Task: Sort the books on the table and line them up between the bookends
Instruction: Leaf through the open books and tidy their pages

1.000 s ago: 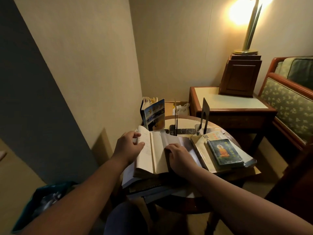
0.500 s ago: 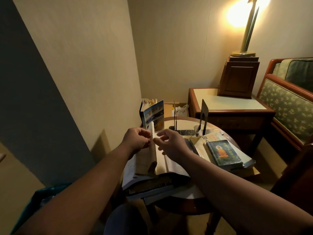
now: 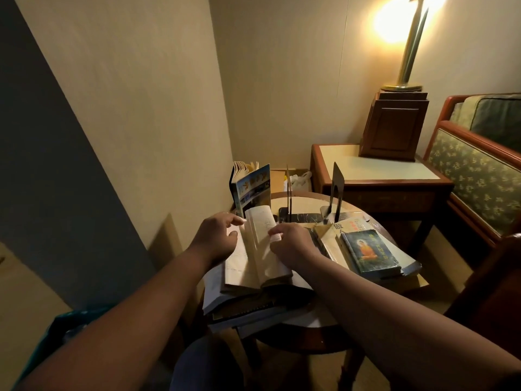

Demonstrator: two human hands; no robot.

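Landmark: round table (image 3: 306, 324), books piled on it.
Open book (image 3: 260, 249): lay on a stack of books (image 3: 245, 307) at the table's near left edge; pages stood half turned.
Left hand (image 3: 215, 239): curled loosely at the open book's left page; whether it pinched paper could not be told.
Right hand (image 3: 291, 242): fingers pinched a page edge at the book's middle.
Bookends (image 3: 337, 190): two dark uprights at the table's far side, nothing between them.
Blue book (image 3: 252, 189): stood upright, left of the bookends, outside them.
Right pile (image 3: 369, 253): flat on the table's right side, orange-figure cover on top.
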